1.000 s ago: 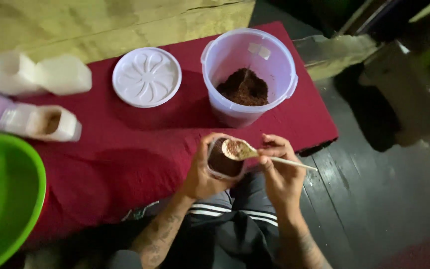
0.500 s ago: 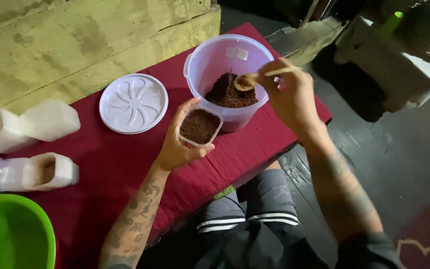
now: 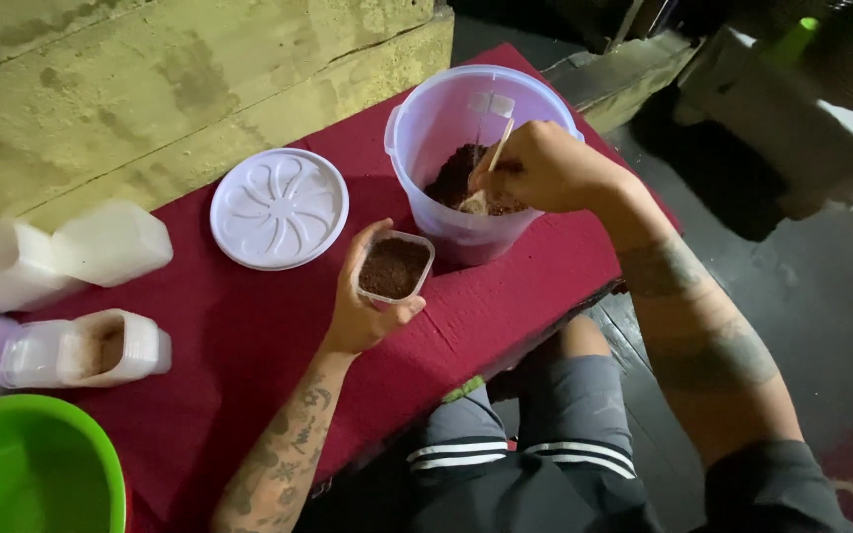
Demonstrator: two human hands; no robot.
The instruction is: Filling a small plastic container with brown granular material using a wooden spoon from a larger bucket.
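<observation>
Our left hand point(image 3: 359, 314) curls its fingers around a small clear cup point(image 3: 394, 267) of brown powder. Just beyond them, our right hand point(image 3: 545, 166) pinches a wooden spoon point(image 3: 486, 178) inside the clear tub point(image 3: 476, 158); its white lid point(image 3: 278, 208) lies left.

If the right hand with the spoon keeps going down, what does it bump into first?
Most likely the brown powder inside the clear tub: the right hand points its spoon down into it, apparently already touching.

head cam | looks steeply down | close over red table point(image 3: 249, 345) | single view
</observation>
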